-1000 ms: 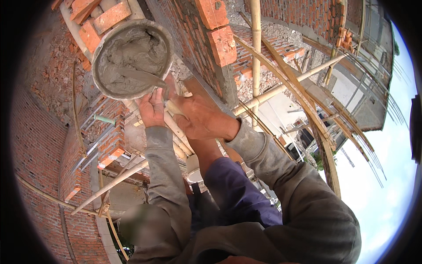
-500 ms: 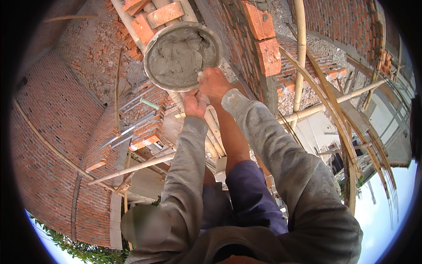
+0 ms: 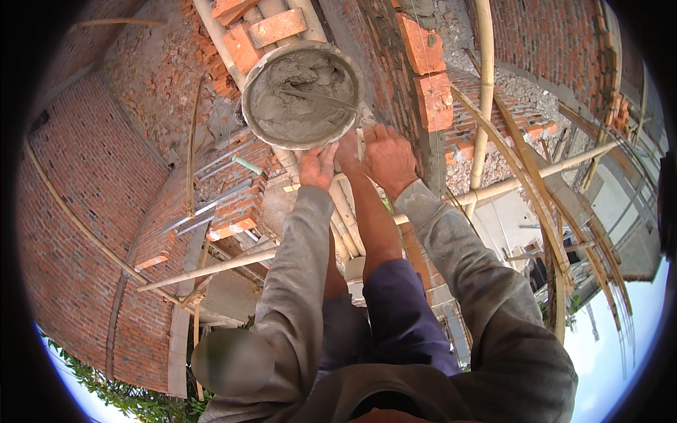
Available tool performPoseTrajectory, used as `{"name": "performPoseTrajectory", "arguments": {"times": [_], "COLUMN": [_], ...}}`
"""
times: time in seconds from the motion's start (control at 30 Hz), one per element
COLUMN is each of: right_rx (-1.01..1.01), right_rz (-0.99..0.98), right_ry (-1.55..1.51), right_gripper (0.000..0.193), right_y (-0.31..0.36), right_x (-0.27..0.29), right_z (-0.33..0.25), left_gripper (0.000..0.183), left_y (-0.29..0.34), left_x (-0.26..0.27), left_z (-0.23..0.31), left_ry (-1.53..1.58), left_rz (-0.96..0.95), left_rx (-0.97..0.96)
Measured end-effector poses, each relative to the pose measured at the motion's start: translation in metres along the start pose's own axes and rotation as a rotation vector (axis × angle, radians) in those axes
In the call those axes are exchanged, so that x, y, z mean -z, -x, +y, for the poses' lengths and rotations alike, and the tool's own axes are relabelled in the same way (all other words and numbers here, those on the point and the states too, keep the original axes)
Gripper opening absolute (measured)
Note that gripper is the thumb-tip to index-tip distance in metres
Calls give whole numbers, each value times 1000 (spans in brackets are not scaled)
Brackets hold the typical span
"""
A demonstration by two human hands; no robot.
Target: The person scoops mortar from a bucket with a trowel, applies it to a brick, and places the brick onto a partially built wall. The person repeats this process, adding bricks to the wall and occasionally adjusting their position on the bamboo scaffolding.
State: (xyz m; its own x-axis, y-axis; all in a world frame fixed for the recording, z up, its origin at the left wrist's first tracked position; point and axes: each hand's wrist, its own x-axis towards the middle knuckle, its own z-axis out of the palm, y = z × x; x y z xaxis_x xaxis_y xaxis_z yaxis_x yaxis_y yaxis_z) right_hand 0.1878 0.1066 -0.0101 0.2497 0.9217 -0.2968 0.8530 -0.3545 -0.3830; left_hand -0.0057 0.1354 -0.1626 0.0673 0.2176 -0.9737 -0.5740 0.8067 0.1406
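A round tub point(image 3: 250, 116) of wet grey mortar point(image 3: 303, 95) stands on bamboo poles in front of me. My left hand point(image 3: 317, 168) is at its near side, palm up, fingers gripping under the rim. Just right of the tub, my right hand point(image 3: 390, 156) is closed round the pale handle of a trowel point(image 3: 361, 143); the blade cannot be made out. A thin straight line crosses the mortar surface. My bare knee and shin point(image 3: 370, 211) are below the tub, between my forearms.
Loose orange bricks point(image 3: 277, 28) lie on the poles beyond the tub. To the right runs a brick wall with two bricks point(image 3: 433, 102) on top and a taut string alongside. Bamboo scaffold poles point(image 3: 486, 84) cross at right; a brick wall point(image 3: 84, 183) rises at left.
My right hand has drawn back from the mortar, down and right, off the tub's rim. My left hand stays at the tub. The view has shifted slightly.
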Motion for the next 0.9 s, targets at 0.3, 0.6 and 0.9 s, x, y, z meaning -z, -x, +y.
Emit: {"name": "performPoseTrajectory", "arguments": {"times": [0.3,0.6,0.9], "right_rx": [-400,-498,-379], "right_rz": [-276,3,-175], "right_ry": [-321,-185,-443], "right_gripper": [31,28,28], "right_y": [-25,3,-52], "right_x": [-28,8,-79], "right_z": [-23,-24,-5], "left_gripper": [52,44,36], "left_y": [9,0,-38], "left_x": [-8,-3,39], "left_z": [-1,-2,9], "left_ry": [-21,-42,10], "left_rz": [-4,36,54], "left_rx": [-49,12,193]}}
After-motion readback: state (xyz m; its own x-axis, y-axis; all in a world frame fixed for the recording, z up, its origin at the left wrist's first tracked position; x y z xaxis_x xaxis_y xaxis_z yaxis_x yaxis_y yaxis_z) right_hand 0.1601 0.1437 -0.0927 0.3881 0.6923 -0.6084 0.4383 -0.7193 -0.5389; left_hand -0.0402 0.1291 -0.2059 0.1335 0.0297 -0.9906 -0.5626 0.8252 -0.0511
